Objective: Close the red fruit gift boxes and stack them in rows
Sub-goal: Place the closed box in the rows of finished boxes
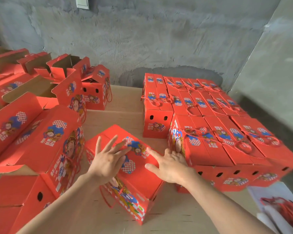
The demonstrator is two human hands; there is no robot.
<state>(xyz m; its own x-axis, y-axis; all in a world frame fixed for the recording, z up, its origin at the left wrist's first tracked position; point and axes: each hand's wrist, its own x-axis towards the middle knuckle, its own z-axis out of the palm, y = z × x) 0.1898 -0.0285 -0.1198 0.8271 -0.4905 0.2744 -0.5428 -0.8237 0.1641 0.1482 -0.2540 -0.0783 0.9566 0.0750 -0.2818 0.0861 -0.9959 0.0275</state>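
A red fruit gift box (139,179) with its top flaps down stands on the cardboard floor in front of me, turned at an angle. My left hand (108,159) lies flat on its top with fingers spread. My right hand (169,163) presses the right part of the top with straight fingers. To the right, several closed red boxes (215,132) with red rope handles stand packed in rows. On the left, several red boxes (46,137) stand or lie with flaps open.
Flattened brown cardboard (125,102) covers the floor. A grey concrete wall (142,39) runs behind, and another closes the right side. A bundle of red rope handles (287,210) lies on white sheets at the lower right.
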